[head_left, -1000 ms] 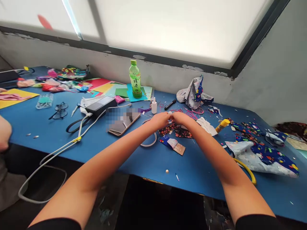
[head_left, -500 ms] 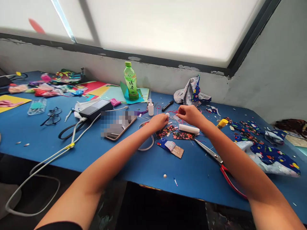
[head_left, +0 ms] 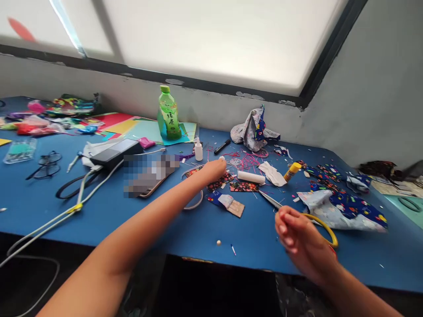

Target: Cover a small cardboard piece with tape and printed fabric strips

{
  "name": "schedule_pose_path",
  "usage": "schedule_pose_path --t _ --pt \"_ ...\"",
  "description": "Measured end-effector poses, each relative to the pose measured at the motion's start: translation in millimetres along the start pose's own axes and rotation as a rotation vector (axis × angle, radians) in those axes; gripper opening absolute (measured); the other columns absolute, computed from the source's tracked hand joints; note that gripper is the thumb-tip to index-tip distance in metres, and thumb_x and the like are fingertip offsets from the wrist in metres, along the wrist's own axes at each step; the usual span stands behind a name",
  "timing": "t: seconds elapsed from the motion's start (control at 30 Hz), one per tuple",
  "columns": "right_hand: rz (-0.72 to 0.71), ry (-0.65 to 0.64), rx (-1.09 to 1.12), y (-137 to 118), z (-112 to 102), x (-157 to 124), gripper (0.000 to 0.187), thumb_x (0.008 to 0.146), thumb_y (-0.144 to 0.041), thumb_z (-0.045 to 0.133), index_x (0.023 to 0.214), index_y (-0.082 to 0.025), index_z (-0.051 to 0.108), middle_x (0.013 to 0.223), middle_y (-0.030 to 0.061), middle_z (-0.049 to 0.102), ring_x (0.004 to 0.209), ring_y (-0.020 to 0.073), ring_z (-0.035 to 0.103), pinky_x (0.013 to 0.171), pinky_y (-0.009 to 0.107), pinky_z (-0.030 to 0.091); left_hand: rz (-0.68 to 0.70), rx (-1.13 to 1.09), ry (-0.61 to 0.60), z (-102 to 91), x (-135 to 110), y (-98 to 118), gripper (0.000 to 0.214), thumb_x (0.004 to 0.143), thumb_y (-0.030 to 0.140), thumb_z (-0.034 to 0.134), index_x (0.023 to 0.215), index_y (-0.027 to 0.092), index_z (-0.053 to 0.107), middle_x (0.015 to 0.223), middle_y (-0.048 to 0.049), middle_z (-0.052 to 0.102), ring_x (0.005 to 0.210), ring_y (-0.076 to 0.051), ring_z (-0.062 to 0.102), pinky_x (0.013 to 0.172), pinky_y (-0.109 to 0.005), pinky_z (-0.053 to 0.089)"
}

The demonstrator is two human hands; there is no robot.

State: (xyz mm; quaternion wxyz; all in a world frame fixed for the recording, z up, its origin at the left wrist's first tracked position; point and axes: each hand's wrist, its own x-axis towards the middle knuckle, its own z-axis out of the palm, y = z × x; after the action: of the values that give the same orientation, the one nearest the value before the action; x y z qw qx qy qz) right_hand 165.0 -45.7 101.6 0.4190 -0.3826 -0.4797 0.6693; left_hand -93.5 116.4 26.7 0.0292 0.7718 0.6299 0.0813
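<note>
My left hand (head_left: 215,169) is closed in a pinch above the flower-patterned dark fabric pieces (head_left: 244,186), with a small white thing (head_left: 222,159) at its fingertips, too small to name. Lower right, my right hand (head_left: 299,235) is held over the scissors (head_left: 271,200) and hides part of them. Its fingers are curled together; what they hold, if anything, does not show. A white roll (head_left: 251,177) lies between the hands, beside tangled pink thread (head_left: 249,161). Nearer me is a blue and tan fabric piece (head_left: 231,204).
Behind stand a white dropper bottle (head_left: 198,149) and a green tea bottle (head_left: 169,114). A phone (head_left: 158,178) and a black device with cables (head_left: 115,152) lie left. To the right are a yellow glue stick (head_left: 292,171) and blue patterned cloth (head_left: 353,209).
My right hand has moved from beside my left hand down and right, over the scissors, uncovering white tissue and thread. My left hand stays in its pinch. The view has shifted slightly right.
</note>
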Motion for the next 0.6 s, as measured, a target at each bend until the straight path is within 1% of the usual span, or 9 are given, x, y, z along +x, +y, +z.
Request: schedule_pose_path --t 0.07,0.13,0.2,0.27,0.3,0.47,0.6 --pt "0.106 -0.046 0.324 21.7 4.7 -8.2 0.023 0.072 -0.031 0.075 0.068 -0.018 0.057 0.057 -0.0062 0.051 0.040 0.0019 0.037 0.035 0.010 0.030 0.010 -0.039 0.035 -1.2 -2.4 0.7 0.034 0.092 0.033 0.057 0.121 0.016 0.055 0.121 -0.0096 0.059 0.102 -0.022 0.061 0.085 -0.043 0.054" --pt "0.096 -0.150 0.540 35.4 7.8 -18.1 0.016 0.077 -0.027 0.068 0.069 -0.018 0.057 0.060 -0.0056 0.051 0.041 0.0027 0.035 0.037 0.011 0.032 0.020 -0.086 0.079 -2.7 -5.3 0.8 0.030 0.092 0.032 0.057 0.117 0.015 0.057 0.114 -0.0087 0.062 0.097 -0.020 0.063 0.082 -0.040 0.054" --pt "0.060 -0.261 0.674 43.6 11.3 -27.0 0.012 0.082 -0.025 0.058 0.071 -0.019 0.056 0.061 -0.0055 0.048 0.041 0.0040 0.033 0.040 0.013 0.034 0.030 -0.136 0.132 -2.3 -9.0 0.4 0.020 0.092 0.027 0.054 0.106 0.014 0.060 0.098 -0.0072 0.067 0.086 -0.019 0.065 0.078 -0.035 0.053" --pt "0.019 -0.330 0.749 49.0 15.9 -32.4 0.012 0.083 -0.024 0.052 0.072 -0.019 0.053 0.060 -0.0060 0.044 0.040 0.0050 0.030 0.042 0.015 0.035 0.036 -0.184 0.184 0.7 -13.0 -0.9 0.015 0.090 0.022 0.051 0.100 0.015 0.061 0.089 -0.0066 0.070 0.081 -0.019 0.066 0.075 -0.031 0.051" --pt "0.000 -0.349 0.775 51.2 18.4 -33.7 0.013 0.083 -0.024 0.049 0.071 -0.020 0.050 0.060 -0.0062 0.042 0.040 0.0054 0.029 0.043 0.015 0.035 0.036 -0.206 0.207 2.8 -14.8 -1.8 0.015 0.089 0.021 0.051 0.099 0.016 0.061 0.089 -0.0068 0.071 0.082 -0.020 0.067 0.074 -0.029 0.050" --pt "-0.069 -0.398 0.856 58.7 27.0 -33.4 0.018 0.083 -0.024 0.044 0.067 -0.021 0.036 0.059 -0.0066 0.037 0.037 0.0055 0.026 0.040 0.015 0.030 0.002 -0.290 0.279 10.3 -19.8 -7.7 0.018 0.084 0.023 0.052 0.097 0.018 0.064 0.094 -0.0070 0.074 0.085 -0.021 0.068 0.076 -0.029 0.049" --pt "-0.100 -0.429 0.872 62.1 28.8 -34.1 0.020 0.082 -0.025 0.044 0.066 -0.022 0.031 0.058 -0.0069 0.037 0.035 0.0050 0.027 0.037 0.015 0.028 -0.051 -0.307 0.300 9.6 -21.9 -8.9 0.018 0.083 0.026 0.053 0.093 0.019 0.066 0.095 -0.0068 0.074 0.085 -0.023 0.069 0.075 -0.029 0.049"
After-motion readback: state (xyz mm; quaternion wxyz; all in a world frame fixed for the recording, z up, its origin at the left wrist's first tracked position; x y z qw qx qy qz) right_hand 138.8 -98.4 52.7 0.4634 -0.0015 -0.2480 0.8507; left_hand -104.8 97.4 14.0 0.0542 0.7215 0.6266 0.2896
